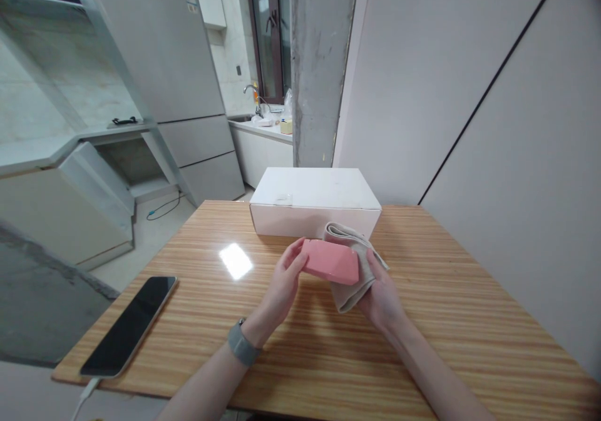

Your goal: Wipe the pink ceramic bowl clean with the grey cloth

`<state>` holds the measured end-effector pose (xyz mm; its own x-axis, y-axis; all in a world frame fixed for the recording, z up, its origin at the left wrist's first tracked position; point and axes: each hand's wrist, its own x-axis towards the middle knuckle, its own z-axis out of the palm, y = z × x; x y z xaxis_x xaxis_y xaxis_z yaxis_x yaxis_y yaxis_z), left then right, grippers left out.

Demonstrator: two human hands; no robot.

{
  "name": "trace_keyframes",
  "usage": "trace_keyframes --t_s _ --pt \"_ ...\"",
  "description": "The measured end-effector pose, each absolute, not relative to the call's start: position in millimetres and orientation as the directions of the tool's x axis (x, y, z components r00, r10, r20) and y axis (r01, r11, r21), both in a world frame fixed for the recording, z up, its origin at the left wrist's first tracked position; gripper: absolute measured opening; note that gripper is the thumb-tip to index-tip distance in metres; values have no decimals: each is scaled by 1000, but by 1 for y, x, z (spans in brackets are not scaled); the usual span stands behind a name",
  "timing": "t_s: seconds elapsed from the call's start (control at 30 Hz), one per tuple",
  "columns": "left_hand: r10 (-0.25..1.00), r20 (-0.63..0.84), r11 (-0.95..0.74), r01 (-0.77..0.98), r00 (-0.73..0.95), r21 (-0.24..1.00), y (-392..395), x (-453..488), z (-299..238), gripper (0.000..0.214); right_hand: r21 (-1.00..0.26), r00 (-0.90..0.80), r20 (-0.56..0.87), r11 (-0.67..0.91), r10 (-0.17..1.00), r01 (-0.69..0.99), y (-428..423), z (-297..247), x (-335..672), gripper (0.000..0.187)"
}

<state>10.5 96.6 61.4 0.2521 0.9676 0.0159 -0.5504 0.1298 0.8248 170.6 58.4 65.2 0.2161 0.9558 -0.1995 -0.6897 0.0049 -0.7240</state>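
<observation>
A small pink box (331, 261) is held above the wooden table (206, 346), tilted a little. My left hand (284, 280), with a grey watch strap (243, 344) on its wrist, grips the box's left end between thumb and fingers. In my right hand (382, 289) is a folded grey cloth (350, 296), its thumb on the near side. The cloth lies behind and against the right end of the pink box, which covers part of it. The fingers of my right hand are partly hidden by the cloth.
A large white box (314, 189) stands at the table's far edge, just beyond my hands. A phone (131, 327) with a white charging cable (87, 396) lies at the left edge. A fridge (159, 52), a sink counter (263, 136) and a wall (469, 96) are around the table.
</observation>
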Motion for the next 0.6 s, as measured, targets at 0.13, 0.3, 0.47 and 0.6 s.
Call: trace_keyframes --t_s 0.13,0.3,0.47,0.6 --pt "884 -3 300 -563 467 770 93 10 60 49 -736 173 -172 -10 970 -677 56 65 165 44" --pt "875 -37 346 -570 483 745 92 7 59 45 -745 203 -185 -3 962 -667 53 68 165 47" --pt "935 -60 254 -538 350 804 94 9 59 42 -757 334 -213 61 918 -651 49 70 162 50" --pt "948 -117 265 -532 294 804 94 11 58 41 -747 328 -236 45 915 -663 48 70 160 49"
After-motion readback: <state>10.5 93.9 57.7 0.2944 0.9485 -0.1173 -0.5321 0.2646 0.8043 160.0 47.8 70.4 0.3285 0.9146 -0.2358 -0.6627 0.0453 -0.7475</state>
